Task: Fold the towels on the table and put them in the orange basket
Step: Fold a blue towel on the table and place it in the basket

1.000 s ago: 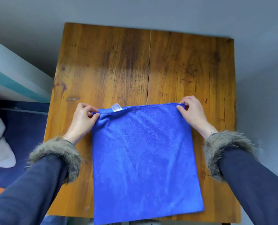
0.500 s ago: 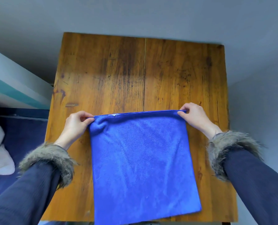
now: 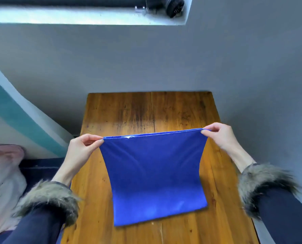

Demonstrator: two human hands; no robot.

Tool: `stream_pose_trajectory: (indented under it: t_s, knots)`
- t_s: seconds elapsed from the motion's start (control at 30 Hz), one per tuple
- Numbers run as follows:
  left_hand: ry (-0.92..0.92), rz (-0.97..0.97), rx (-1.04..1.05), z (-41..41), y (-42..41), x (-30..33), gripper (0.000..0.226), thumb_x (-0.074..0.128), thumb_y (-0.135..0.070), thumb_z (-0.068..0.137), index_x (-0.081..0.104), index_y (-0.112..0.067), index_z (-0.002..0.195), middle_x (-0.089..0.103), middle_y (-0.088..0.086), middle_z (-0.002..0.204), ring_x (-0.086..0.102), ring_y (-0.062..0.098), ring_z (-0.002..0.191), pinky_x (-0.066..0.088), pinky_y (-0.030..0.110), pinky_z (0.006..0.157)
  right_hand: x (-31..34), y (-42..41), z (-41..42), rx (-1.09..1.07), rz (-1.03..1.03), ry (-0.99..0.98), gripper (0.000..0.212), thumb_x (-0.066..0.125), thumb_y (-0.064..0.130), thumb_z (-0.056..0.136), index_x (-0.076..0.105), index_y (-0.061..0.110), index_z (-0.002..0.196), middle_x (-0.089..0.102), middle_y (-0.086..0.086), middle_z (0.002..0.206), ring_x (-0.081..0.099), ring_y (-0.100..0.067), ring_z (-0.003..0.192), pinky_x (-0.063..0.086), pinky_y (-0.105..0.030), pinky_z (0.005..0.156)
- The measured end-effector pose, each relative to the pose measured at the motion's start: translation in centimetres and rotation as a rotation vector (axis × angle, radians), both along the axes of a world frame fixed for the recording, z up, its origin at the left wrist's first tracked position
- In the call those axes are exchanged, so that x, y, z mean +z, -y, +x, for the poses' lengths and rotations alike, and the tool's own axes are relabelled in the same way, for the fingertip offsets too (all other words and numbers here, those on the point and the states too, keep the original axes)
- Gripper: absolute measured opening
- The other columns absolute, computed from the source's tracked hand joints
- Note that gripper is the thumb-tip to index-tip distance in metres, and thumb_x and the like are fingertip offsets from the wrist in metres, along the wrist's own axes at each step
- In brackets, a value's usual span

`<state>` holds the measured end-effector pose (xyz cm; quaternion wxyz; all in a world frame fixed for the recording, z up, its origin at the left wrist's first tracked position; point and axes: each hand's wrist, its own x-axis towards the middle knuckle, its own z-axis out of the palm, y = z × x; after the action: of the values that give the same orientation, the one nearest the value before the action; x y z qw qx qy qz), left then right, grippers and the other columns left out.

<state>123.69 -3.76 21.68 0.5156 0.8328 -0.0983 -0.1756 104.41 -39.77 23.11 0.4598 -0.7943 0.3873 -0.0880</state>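
Lying at about nine o'clock, off the table's edge, is a pale pink-and-white bundle of cloth (image 3: pixel 4 182), blurred and hard to identify. Next comes the left hand (image 3: pixel 81 148), thumb and fingers closed in a pinch on the left top corner of the blue towel (image 3: pixel 153 173), its wrist leaving a fur-trimmed dark sleeve (image 3: pixel 48 198). That towel occupies the centre, its upper edge raised and stretched taut between both hands, its lower part resting on the wooden table (image 3: pixel 182 113) toward six o'clock; a small white tag (image 3: pixel 129 137) peeks at the top edge. At about three o'clock the right hand (image 3: pixel 219 136) pinches the opposite top corner, fingers closed on the fabric.
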Motion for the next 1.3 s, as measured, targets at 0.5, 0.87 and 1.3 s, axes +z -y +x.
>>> stream_pose_trajectory:
  t_s: [0.5, 0.87, 1.3]
  knots:
    - [0.279, -0.134, -0.072, 2.4, -1.3, 12.5, 0.016, 0.068, 0.001, 0.080, 0.067, -0.015, 0.076, 0.069, 0.001, 0.078, 0.061, -0.006, 0.062, 0.045, 0.004, 0.062, 13.8, -1.2, 0.3, 0.025, 0.270, 0.323, 0.012, 0.063, -0.006, 0.081, 0.060, 0.005, 0.076, 0.060, -0.009, 0.076, 0.058, -0.012, 0.068, 0.050, -0.014, 0.064]
    - [0.408, -0.024, -0.028, 2.3, -1.6, 13.9, 0.019, 0.064, 0.002, 0.083, 0.066, -0.012, 0.095, 0.067, 0.002, 0.087, 0.062, 0.011, 0.080, 0.047, 0.011, 0.074, 15.5, -0.7, 1.4, 0.106, 0.378, 0.353, 0.024, 0.060, -0.005, 0.083, 0.062, 0.008, 0.104, 0.060, -0.010, 0.091, 0.062, -0.010, 0.072, 0.052, -0.012, 0.061]
    - [0.454, 0.258, 0.070, 8.1, 3.7, 14.5, 0.019, 0.052, 0.000, 0.087, 0.068, -0.005, 0.096, 0.063, 0.015, 0.104, 0.057, 0.028, 0.099, 0.035, 0.022, 0.086, 14.0, 0.0, 9.0, 0.002, -0.421, 0.119, 0.007, 0.064, 0.014, 0.083, 0.069, 0.010, 0.085, 0.070, -0.009, 0.088, 0.061, -0.023, 0.084, 0.037, -0.022, 0.071]
